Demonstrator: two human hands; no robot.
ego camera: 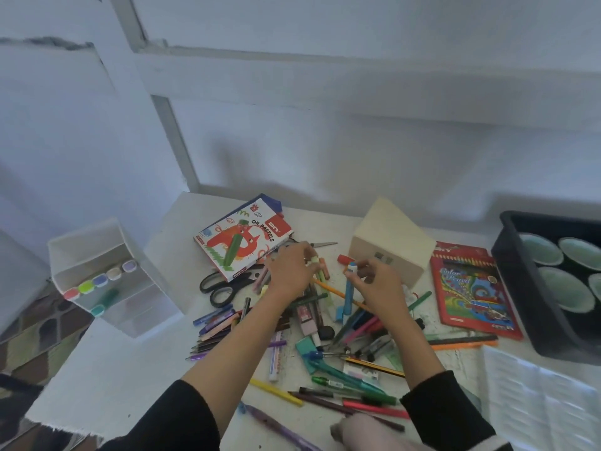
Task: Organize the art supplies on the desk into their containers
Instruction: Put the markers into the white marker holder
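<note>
I get just one wide-angle view, from the wearer's head, facing forward and down onto the worktop [107, 369], near enough that the black sleeves [182, 415] reach the lower edge of the frame while the wall [357, 141] bows across the upper half.

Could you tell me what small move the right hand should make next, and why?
Probably carry the blue marker leftward to the clear organizer: the right hand pinches it above the pile, and capped markers sit in that organizer.
</note>
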